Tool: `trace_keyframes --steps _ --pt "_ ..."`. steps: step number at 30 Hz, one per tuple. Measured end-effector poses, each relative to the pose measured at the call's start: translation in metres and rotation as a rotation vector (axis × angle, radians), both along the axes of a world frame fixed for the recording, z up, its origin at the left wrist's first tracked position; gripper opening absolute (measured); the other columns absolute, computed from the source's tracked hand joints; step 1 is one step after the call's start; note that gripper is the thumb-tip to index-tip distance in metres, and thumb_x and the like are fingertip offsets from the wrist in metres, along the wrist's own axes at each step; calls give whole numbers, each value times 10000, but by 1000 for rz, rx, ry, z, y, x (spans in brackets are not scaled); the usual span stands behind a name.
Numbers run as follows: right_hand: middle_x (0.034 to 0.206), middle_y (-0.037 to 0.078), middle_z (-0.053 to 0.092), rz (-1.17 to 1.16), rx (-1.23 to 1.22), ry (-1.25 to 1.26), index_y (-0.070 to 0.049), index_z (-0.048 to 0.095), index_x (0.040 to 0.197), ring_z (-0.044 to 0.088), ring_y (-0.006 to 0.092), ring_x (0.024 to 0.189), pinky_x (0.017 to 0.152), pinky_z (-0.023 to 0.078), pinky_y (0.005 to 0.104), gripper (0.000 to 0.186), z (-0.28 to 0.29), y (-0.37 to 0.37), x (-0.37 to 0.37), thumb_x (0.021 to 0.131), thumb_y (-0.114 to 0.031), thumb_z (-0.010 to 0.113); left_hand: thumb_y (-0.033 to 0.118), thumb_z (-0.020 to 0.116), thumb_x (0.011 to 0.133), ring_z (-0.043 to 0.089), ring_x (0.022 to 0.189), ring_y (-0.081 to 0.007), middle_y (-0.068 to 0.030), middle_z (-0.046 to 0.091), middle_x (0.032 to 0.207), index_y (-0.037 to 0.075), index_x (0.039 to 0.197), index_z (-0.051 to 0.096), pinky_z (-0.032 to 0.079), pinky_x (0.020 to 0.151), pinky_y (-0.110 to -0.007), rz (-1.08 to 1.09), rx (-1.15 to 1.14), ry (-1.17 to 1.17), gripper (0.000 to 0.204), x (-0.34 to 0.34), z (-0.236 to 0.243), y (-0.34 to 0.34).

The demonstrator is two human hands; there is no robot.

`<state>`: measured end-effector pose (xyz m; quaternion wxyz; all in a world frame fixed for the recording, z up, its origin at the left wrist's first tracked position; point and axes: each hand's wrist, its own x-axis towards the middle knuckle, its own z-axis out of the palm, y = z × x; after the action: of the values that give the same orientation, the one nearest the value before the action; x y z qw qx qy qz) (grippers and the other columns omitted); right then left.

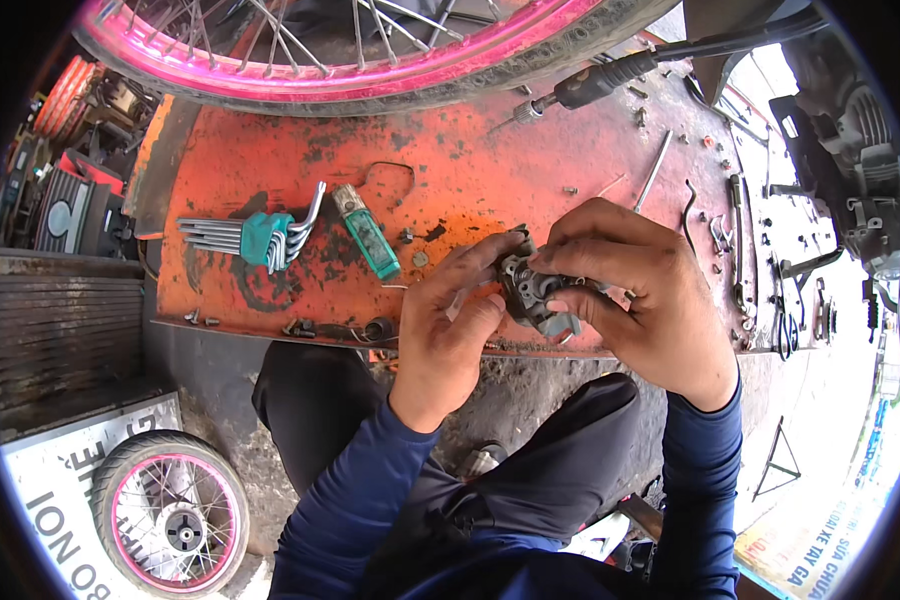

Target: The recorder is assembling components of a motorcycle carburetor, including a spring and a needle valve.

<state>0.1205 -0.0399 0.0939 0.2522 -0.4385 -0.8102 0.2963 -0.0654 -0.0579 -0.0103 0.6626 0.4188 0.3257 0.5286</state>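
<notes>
Above the near edge of a worn orange-red work table [490, 175], both hands meet on a small grey cast-metal part [530, 285] with a curved body and recesses. My left hand [445, 340] grips its left side between thumb and fingers. From the right, my right hand [650, 295] pinches at its top and right side, thumb and index finger close together. Whether those fingertips also hold some tiny piece is hidden. Left of the hands lies a green lighter-like tool [373, 243] with a metal end, and beyond it a hex key set [265, 240] in a teal holder.
A pink-rimmed spoked wheel [370, 85] hangs over the table's far side, beside a black cable with a threaded end [530, 110]. Screws, a thin rod [654, 170] and several wrenches [738, 235] lie at the right. Another pink-rimmed wheel [120, 500] rests at the lower left.
</notes>
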Motion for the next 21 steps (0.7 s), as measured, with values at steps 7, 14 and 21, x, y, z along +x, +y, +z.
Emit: trace_keyframes --steps 7,14,21 --pt "1006 135 662 -41 36 0 24 721 1031 667 272 923 802 526 356 290 -6 -6 1 744 45 755 -10 512 868 617 1158 -212 -189 628 1287 -105 1248 610 489 977 -325 11 -38 -44 404 3 4 0" --pt "1012 132 672 -79 16 15 21 721 1031 679 264 940 819 529 347 296 -3 -13 2 739 61 750 -17 612 862 647 1100 -201 -162 664 1215 -76 1274 610 510 949 -323 69 18 156 417 8 8 -2" --pt "976 111 667 -162 98 64 5 697 1027 678 231 740 639 534 328 238 -6 -23 -2 797 50 735 -14 662 864 669 1048 -186 -154 678 1181 -65 1284 608 534 917 -307 114 64 139 426 12 -4 0"
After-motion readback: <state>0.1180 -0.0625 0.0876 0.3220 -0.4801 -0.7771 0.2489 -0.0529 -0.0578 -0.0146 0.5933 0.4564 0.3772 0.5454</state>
